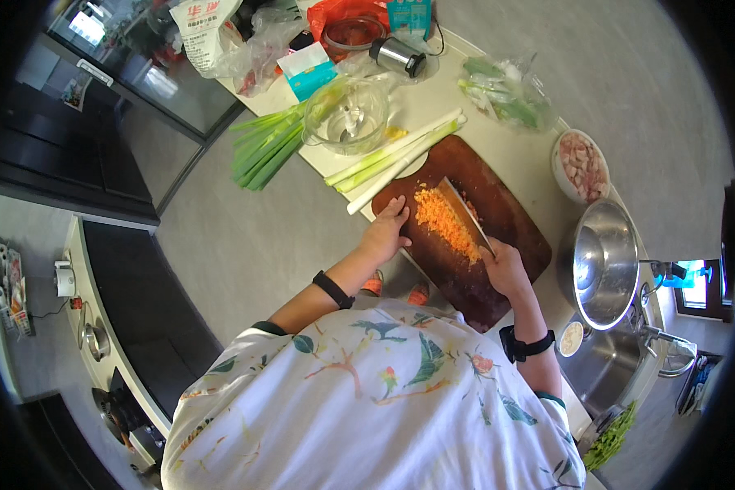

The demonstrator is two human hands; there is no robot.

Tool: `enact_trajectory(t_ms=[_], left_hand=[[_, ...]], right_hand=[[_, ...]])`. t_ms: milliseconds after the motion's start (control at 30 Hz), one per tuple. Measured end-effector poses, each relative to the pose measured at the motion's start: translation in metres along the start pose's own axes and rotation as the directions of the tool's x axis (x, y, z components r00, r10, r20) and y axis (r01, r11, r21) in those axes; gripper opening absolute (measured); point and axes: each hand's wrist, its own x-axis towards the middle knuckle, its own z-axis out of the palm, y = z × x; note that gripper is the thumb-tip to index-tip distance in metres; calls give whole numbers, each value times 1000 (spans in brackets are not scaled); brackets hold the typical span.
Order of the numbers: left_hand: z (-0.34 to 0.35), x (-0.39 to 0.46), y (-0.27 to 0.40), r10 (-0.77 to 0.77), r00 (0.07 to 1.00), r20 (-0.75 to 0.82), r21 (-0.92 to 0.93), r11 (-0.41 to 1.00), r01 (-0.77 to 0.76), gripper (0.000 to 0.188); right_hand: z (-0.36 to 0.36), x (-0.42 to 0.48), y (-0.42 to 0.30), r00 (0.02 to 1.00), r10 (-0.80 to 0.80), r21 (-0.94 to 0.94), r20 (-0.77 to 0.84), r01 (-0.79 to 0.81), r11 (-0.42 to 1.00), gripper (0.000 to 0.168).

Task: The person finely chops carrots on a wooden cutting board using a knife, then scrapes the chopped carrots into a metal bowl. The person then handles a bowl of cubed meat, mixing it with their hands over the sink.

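Note:
My right hand (506, 267) grips the handle of a cleaver (464, 211), whose broad blade stands along the far side of a heap of finely chopped carrot (443, 224). Both lie on a dark brown wooden cutting board (496, 184). At the board's left edge rests my left hand (387, 229), fingers spread and holding nothing, a little apart from the carrot. Some small bits show behind the blade, partly hidden by it. Several leek stalks (398, 150) lie just past the board's upper left edge.
Beyond the leeks stands a clear chopper bowl (349, 119) with a blade inside. A bowl of cut raw meat (583, 165), a large steel basin (606, 263) and the sink (612, 367) line the right. Bagged green vegetables (505, 92) and a tissue pack (309, 73) lie farther back.

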Motion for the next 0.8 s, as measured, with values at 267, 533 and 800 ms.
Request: enact_trajectory(t_ms=[267,533,800], left_hand=[[8,3,-8,16,1000,6,-7,1000,-16,77],[0,0,-2,27,1000,-2,-19,999,-28,75],[-1,0,-3,10,1000,26,6,1000,-10,76]], right_hand=[[21,-10,5,995,11,-28,-98,-14,1000,23],[27,-18,-12,981,144,-20,-131,-148,989,26],[61,6,-25,973,214,-128,-86,-223,966,32]])
